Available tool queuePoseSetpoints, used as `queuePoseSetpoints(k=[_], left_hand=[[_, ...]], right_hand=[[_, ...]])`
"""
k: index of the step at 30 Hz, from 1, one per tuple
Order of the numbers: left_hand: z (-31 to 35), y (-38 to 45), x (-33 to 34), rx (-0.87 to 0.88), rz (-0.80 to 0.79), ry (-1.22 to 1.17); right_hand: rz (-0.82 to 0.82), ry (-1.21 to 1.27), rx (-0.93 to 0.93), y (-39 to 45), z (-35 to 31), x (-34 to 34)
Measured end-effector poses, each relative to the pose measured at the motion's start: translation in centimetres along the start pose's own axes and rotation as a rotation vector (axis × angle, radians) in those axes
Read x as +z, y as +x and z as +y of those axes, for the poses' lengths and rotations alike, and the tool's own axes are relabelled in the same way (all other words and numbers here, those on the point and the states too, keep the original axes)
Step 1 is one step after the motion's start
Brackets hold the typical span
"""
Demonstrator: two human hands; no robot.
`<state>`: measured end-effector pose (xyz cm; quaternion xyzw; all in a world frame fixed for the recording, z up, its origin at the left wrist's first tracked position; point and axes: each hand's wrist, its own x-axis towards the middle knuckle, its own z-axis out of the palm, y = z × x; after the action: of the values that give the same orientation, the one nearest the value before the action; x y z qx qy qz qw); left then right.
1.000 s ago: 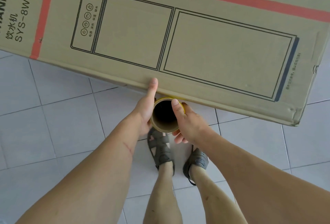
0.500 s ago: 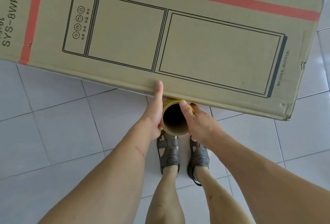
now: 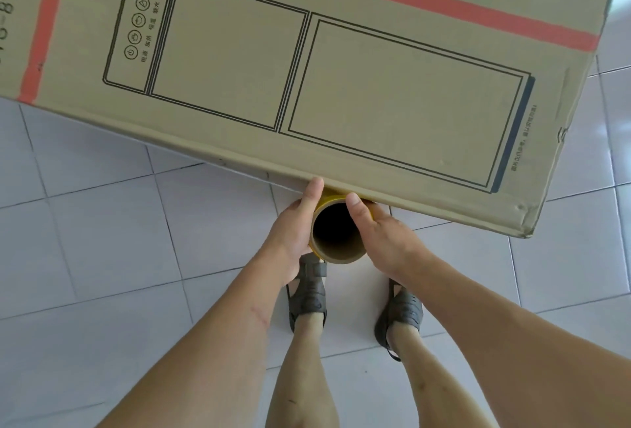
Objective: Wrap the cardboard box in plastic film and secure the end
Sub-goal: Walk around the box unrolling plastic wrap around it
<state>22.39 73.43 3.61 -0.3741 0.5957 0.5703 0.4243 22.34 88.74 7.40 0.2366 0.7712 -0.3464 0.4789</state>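
box (image 3: 341, 86): tan, red stripes, black line drawing | roll (image 3: 338, 239): brown core, yellow edge | floor (image 3: 102, 222): pale tiles

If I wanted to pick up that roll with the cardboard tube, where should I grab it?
Probably by its round sides, one hand from each side, as here: the left hand and right hand cup the yellowish film roll on a brown cardboard tube, which stands upright against the big cardboard box, open end up.
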Motion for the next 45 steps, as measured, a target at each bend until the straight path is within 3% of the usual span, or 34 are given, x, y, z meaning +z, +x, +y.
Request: queuePoseSetpoints(k=[4, 8, 14, 17, 23, 29, 36, 38, 42, 45], left_hand=[[0.5, -0.5, 0.4, -0.066, -0.132, -0.037], [-0.1, -0.5, 1.5, -0.105, -0.158, -0.103], [-0.7, -0.8, 3.6, 0.011, 0.079, 0.082], [-0.4, -1.3, 4.4, -0.007, -0.015, 0.001], [-1.9, -1.8, 5.4, -0.098, -0.098, -0.101], [-2.4, -1.2, 7.4, -0.011, 0.031, -0.078], [-2.5, -1.4, 8.9, -0.091, -0.164, -0.111], [-2.2, -1.5, 9.2, -0.074, -0.167, -0.018], [-1.2, -1.2, 9.8, 0.000, -0.023, 0.075], [-1.0, -1.4, 10.6, -0.053, -0.120, 0.046]], right_hand=[[0.010, -0.115, -0.033, -0.3, 0.6, -0.1], [0.057, -0.207, -0.059, -0.6, 1.2, -0.9], [-0.014, -0.073, -0.018, -0.2, 3.1, -1.8], [-0.037, -0.036, -0.020, -0.1, 3.4, -2.2], [0.024, -0.242, -0.107, -0.9, 4.8, -3.3], [-0.027, -0.028, -0.065, -1.2, 6.3, -3.3], [0.067, -0.159, -0.056, -0.8, 7.7, -5.4], [0.045, -0.122, -0.051, -0.9, 8.4, -5.4], [-0.036, 0.074, 0.022, -1.4, 8.9, -5.1], [-0.020, 0.069, 0.024, -2.0, 9.0, -5.5]])
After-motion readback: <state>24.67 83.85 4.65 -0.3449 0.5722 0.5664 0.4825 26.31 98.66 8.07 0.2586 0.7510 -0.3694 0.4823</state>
